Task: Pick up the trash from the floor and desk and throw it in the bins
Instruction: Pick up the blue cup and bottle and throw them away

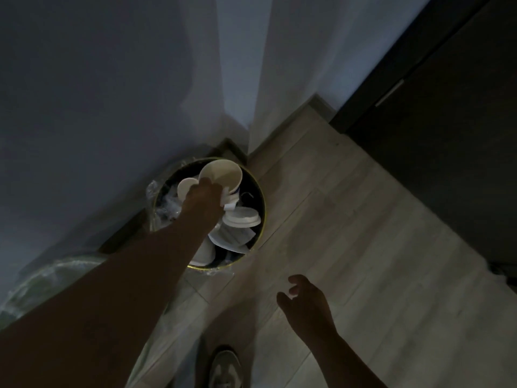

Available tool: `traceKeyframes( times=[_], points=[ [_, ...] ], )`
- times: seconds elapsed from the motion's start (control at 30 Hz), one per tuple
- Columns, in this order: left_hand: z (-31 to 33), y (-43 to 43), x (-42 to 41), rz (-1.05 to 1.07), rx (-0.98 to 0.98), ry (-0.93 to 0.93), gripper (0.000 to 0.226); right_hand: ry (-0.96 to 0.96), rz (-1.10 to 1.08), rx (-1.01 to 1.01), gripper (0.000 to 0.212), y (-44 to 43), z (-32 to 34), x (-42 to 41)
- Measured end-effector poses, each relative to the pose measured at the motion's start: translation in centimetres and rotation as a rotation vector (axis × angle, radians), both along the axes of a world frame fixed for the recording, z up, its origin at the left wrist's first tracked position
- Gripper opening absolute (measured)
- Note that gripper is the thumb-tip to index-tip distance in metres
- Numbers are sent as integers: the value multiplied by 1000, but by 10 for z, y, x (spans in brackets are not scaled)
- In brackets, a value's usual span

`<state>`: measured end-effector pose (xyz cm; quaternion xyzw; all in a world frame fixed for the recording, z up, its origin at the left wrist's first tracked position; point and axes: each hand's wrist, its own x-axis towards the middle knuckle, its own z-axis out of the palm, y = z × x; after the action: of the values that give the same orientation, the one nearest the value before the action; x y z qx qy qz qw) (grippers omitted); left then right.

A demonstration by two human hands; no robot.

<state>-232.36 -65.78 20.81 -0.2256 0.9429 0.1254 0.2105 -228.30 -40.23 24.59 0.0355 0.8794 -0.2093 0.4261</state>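
A round bin (258, 189) with a clear liner stands on the floor in the wall corner. My left hand (202, 198) reaches over its opening and grips a white paper cup (221, 172) together with a white lid (186, 189), held above the trash inside. In the bin lie white lids (242, 217), paper pieces (232, 238) and crumpled plastic. My right hand (305, 301) hangs lower right above the wooden floor, fingers loosely curled, holding nothing.
A second bin with a clear liner (53, 278) sits at the lower left, partly behind my arm. Dark cabinet doors (436, 130) stand at the right. My shoe (225, 368) is on the pale wood floor (363, 233) below the bin.
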Motion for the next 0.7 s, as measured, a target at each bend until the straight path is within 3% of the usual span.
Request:
traceKeyframes(
  times=[0.07, 0.1, 0.17, 0.23, 0.33, 0.43, 0.53, 0.7],
  points=[
    [-9, 0, 4, 80, 156, 65, 47, 2, 9, -8, 47, -2, -3, 2],
    [-11, 1, 8, 131, 225, 131, 63, 3, 12, -12, 47, -4, -4, 3],
    [-7, -1, 18, 171, 248, 230, 98, -1, 10, -19, 47, -10, -2, 5],
    [-2, -6, 30, 134, 216, 296, 110, -1, 7, -26, 47, -17, 2, 6],
    [4, -17, 52, 44, 177, 308, 86, 10, 8, -34, 46, -30, 9, 5],
    [7, -26, 69, -73, 174, 193, 54, 22, 6, -41, 46, -43, 16, 3],
    [11, -32, 79, -97, 192, 147, 52, 45, 21, -46, 46, -53, 21, 0],
    [36, -36, 93, -71, 210, 250, 45, 59, 54, -30, 46, -64, 41, 7]
  ],
)
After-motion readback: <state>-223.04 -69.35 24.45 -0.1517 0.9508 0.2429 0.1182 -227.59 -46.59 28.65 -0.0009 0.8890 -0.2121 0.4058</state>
